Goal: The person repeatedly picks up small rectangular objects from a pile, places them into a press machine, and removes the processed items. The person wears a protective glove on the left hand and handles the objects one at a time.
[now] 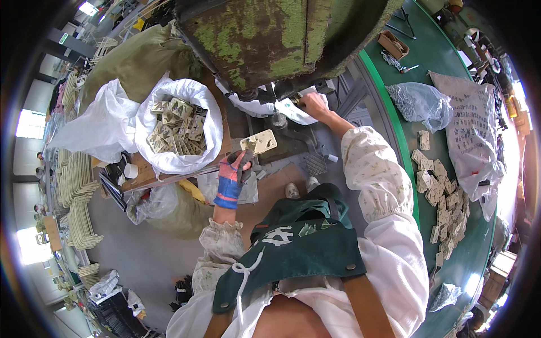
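Note:
My left hand (236, 169), in a red, blue and grey work glove, grips a cream-coloured metal plate with holes (263, 142) by its lower left end. The bare right hand (312, 105) reaches into a white bag (296, 113) beside the machine; its fingertips are partly hidden, so what they touch or hold cannot be told. Above both hands stands a worn machine with flaking green paint (262, 42). A white woven sack (214, 126) full of similar cream plates (179, 126) stands to the left of my gloved hand.
On the right, a green-topped table (427, 91) bears a heap of cream plates (444, 198), a clear bag of small metal parts (422, 103), a printed sack (473, 126) and a cardboard box (393, 44). A foot pedal (315, 164) lies below the machine. Bent cream tubes (80, 181) are stacked far left.

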Demonstrator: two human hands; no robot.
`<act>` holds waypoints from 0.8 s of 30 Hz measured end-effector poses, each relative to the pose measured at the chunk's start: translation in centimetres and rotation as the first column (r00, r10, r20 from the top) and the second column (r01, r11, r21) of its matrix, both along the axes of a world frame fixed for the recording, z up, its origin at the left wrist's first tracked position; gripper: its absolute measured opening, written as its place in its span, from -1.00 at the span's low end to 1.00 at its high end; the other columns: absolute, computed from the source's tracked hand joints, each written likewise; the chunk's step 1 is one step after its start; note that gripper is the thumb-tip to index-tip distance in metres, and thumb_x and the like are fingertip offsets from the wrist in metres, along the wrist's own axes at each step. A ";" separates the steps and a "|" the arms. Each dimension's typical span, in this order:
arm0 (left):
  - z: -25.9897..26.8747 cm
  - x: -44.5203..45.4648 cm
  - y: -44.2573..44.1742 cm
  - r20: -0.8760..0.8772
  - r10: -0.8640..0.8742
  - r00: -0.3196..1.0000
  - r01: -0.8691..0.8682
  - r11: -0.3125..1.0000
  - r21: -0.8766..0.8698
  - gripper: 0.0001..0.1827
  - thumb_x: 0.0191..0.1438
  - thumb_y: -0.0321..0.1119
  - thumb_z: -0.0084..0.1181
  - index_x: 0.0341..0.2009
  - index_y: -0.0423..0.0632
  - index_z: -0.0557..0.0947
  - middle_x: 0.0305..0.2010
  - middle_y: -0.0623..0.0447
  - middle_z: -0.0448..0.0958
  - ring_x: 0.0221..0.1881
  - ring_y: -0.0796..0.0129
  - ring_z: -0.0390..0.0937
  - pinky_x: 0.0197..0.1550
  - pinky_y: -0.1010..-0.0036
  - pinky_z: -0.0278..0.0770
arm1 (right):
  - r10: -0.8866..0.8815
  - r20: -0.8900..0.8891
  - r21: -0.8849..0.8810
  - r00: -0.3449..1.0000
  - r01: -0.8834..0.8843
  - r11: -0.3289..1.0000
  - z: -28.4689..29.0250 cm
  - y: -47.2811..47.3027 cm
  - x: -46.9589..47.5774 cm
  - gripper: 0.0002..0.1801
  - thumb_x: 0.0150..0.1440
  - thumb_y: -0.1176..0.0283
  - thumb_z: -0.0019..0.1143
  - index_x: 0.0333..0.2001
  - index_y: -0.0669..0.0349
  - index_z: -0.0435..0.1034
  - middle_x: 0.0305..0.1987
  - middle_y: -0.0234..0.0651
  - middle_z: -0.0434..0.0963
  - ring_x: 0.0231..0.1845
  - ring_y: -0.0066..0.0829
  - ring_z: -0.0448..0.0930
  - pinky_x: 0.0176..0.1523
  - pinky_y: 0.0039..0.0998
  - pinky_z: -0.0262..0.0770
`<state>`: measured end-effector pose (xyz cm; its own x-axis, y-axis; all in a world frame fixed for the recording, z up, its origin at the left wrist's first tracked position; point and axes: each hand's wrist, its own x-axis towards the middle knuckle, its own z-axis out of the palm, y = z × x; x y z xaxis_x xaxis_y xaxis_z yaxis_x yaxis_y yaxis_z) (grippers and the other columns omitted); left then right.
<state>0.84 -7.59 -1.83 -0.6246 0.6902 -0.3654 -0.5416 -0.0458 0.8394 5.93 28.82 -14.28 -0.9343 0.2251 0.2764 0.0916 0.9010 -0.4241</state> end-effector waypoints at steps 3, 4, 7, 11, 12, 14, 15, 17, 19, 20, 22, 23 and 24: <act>0.9 0.3 1.4 -0.036 0.018 0.999 -0.020 0.998 -0.064 -0.79 0.10 -0.28 0.08 -0.36 -0.19 0.56 -0.64 0.12 0.38 -0.74 0.54 0.26 -0.77 0.65 0.09 | -0.286 -0.067 -0.772 0.956 0.133 0.622 -1.0 0.9 0.7 -0.82 -0.09 0.47 0.21 -0.50 0.42 0.47 -0.74 -0.26 0.46 -0.60 -0.48 0.53 -0.50 -0.42 0.40; 1.1 0.2 1.3 -0.049 0.014 0.999 -0.018 0.996 -0.086 -0.79 0.10 -0.27 0.08 -0.37 -0.18 0.56 -0.66 0.14 0.38 -0.78 0.55 0.23 -0.78 0.65 0.07 | -0.274 -0.048 -0.849 0.961 0.105 0.518 0.5 0.1 1.1 -0.82 -0.04 0.47 0.22 -0.47 0.42 0.45 -0.67 -0.37 0.47 -0.57 -0.66 0.45 -0.48 -0.53 0.36; 1.1 0.4 2.6 -0.050 0.039 0.998 -0.043 0.995 -0.087 -0.78 0.09 -0.23 0.09 -0.39 -0.13 0.57 -0.72 0.18 0.36 -0.86 0.58 0.15 -0.82 0.65 -0.01 | -0.260 -0.048 -0.934 0.964 0.049 0.353 5.0 -1.4 2.7 -0.88 -0.01 0.56 0.14 -0.37 0.41 0.45 -0.57 -0.37 0.49 -0.54 -0.63 0.45 -0.43 -0.53 0.36; 1.7 0.7 4.5 -0.001 0.046 0.999 -0.046 0.996 -0.081 -0.77 0.10 -0.23 0.09 -0.48 -0.11 0.54 -0.71 0.20 0.35 -0.85 0.60 0.13 -0.79 0.65 -0.04 | -0.143 -0.061 -0.936 0.988 -0.007 0.351 3.0 -0.1 3.3 -0.89 0.02 0.61 0.08 -0.32 0.39 0.43 -0.44 -0.41 0.48 -0.43 -0.66 0.43 -0.34 -0.57 0.34; 1.7 0.8 4.7 -0.009 0.040 0.999 -0.041 0.996 -0.075 -0.78 0.10 -0.23 0.08 -0.48 -0.10 0.54 -0.71 0.20 0.34 -0.84 0.61 0.13 -0.79 0.64 -0.04 | -0.116 -0.039 -0.947 0.992 0.000 0.323 3.2 -0.1 3.3 -0.88 0.02 0.61 0.08 -0.31 0.38 0.43 -0.43 -0.41 0.48 -0.42 -0.66 0.43 -0.34 -0.57 0.34; 1.8 1.0 5.0 -0.038 0.047 0.998 -0.050 0.995 -0.083 -0.77 0.10 -0.24 0.08 -0.50 -0.10 0.53 -0.71 0.21 0.34 -0.83 0.61 0.13 -0.78 0.64 -0.05 | -0.056 0.004 -0.964 0.998 0.018 0.265 3.7 -0.4 3.1 -0.86 0.01 0.60 0.09 -0.28 0.35 0.44 -0.41 -0.40 0.49 -0.40 -0.67 0.43 -0.33 -0.57 0.35; 1.8 1.1 5.2 -0.061 0.055 0.997 -0.061 0.994 -0.095 -0.76 0.10 -0.24 0.08 -0.51 -0.11 0.53 -0.71 0.20 0.34 -0.84 0.61 0.14 -0.78 0.64 -0.05 | -0.053 0.024 -0.954 0.998 0.039 0.298 3.8 -0.7 2.9 -0.85 0.01 0.59 0.10 -0.27 0.34 0.44 -0.40 -0.40 0.50 -0.39 -0.66 0.44 -0.33 -0.56 0.36; 1.6 1.2 5.3 -0.139 0.074 0.987 -0.087 0.992 -0.088 -0.76 0.10 -0.25 0.08 -0.52 -0.12 0.53 -0.71 0.21 0.33 -0.84 0.62 0.14 -0.78 0.65 -0.05 | -0.045 0.066 -0.929 0.997 0.078 0.362 3.9 -1.4 2.5 -0.82 0.01 0.56 0.12 -0.25 0.32 0.44 -0.38 -0.40 0.51 -0.37 -0.64 0.45 -0.32 -0.55 0.37; 1.3 1.3 5.4 -0.249 0.084 0.965 -0.098 0.994 -0.047 -0.77 0.10 -0.26 0.07 -0.51 -0.12 0.54 -0.72 0.22 0.32 -0.83 0.63 0.13 -0.77 0.66 -0.04 | -0.002 -0.034 -0.842 0.999 -0.028 0.538 3.3 -1.5 2.0 -0.79 -0.02 0.47 0.18 -0.26 0.29 0.45 -0.38 -0.39 0.54 -0.38 -0.59 0.49 -0.31 -0.51 0.40; 1.3 1.3 5.3 -0.200 0.066 0.978 -0.082 0.994 -0.070 -0.78 0.10 -0.26 0.06 -0.49 -0.11 0.54 -0.71 0.22 0.32 -0.82 0.63 0.13 -0.77 0.65 -0.04 | 0.057 -0.040 -0.798 0.998 -0.066 0.600 2.7 -1.2 1.4 -0.78 -0.03 0.45 0.19 -0.27 0.29 0.45 -0.38 -0.39 0.55 -0.38 -0.57 0.50 -0.31 -0.50 0.41; 2.0 1.4 5.2 -0.095 0.039 0.995 -0.050 0.992 -0.114 -0.80 0.11 -0.25 0.03 -0.44 -0.09 0.56 -0.69 0.22 0.32 -0.81 0.62 0.13 -0.77 0.63 -0.04 | 0.174 -0.006 -0.679 0.985 -0.132 0.723 3.6 -1.2 0.8 -0.77 -0.06 0.41 0.24 -0.31 0.27 0.46 -0.41 -0.36 0.55 -0.38 -0.55 0.51 -0.30 -0.50 0.42; 1.9 1.4 5.1 -0.153 0.044 0.987 -0.056 0.995 -0.080 -0.80 0.10 -0.27 0.05 -0.46 -0.12 0.55 -0.67 0.21 0.33 -0.77 0.62 0.16 -0.75 0.65 -0.01 | 0.166 -0.089 -0.672 0.982 -0.182 0.718 2.7 -0.8 0.5 -0.77 -0.06 0.41 0.24 -0.31 0.27 0.46 -0.42 -0.35 0.55 -0.38 -0.54 0.51 -0.30 -0.49 0.42; 1.7 1.5 5.3 -0.212 0.043 0.976 -0.053 0.998 -0.044 -0.79 0.09 -0.28 0.06 -0.47 -0.14 0.55 -0.65 0.19 0.34 -0.74 0.63 0.19 -0.73 0.67 0.02 | 0.149 -0.172 -0.660 0.974 -0.226 0.717 1.0 0.1 0.3 -0.77 -0.06 0.41 0.24 -0.31 0.28 0.46 -0.42 -0.35 0.55 -0.38 -0.53 0.51 -0.30 -0.48 0.43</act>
<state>2.33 -2.32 -0.11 -0.7231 0.6421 -0.2548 -0.3507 -0.0235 0.9362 6.23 28.89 -13.28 -0.9537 0.2105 0.2147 -0.1255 0.3702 -0.9204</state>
